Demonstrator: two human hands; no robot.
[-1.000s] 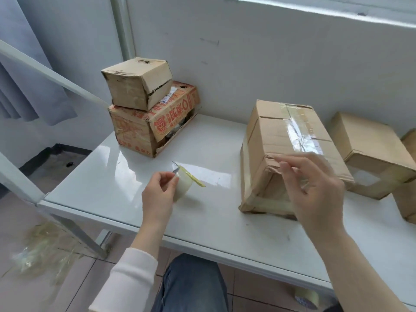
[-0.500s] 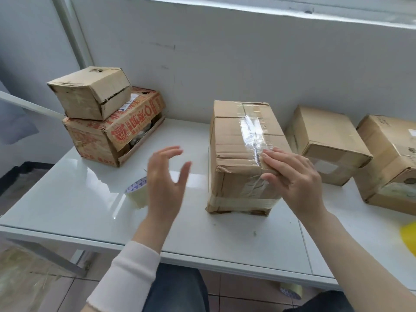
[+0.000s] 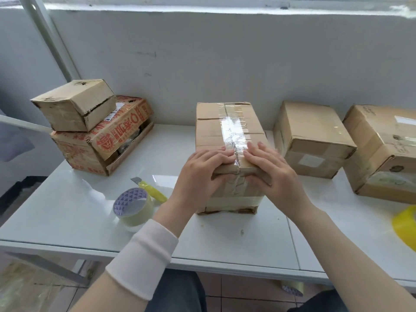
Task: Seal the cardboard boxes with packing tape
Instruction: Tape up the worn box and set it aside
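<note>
White table, centre: cardboard box standing upright. I am pressing my left hand and right hand flat-fingered on its near top edge, smoothing the tape strip and grasping nothing. Risk: the tape is wrinkling, and uneven pressure may leave the seam lifting.

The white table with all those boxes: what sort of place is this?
Likely a small packing or mailing corner: worn cardboard boxes along a white table, with a tape roll and a yellow cutter beside them.
</note>
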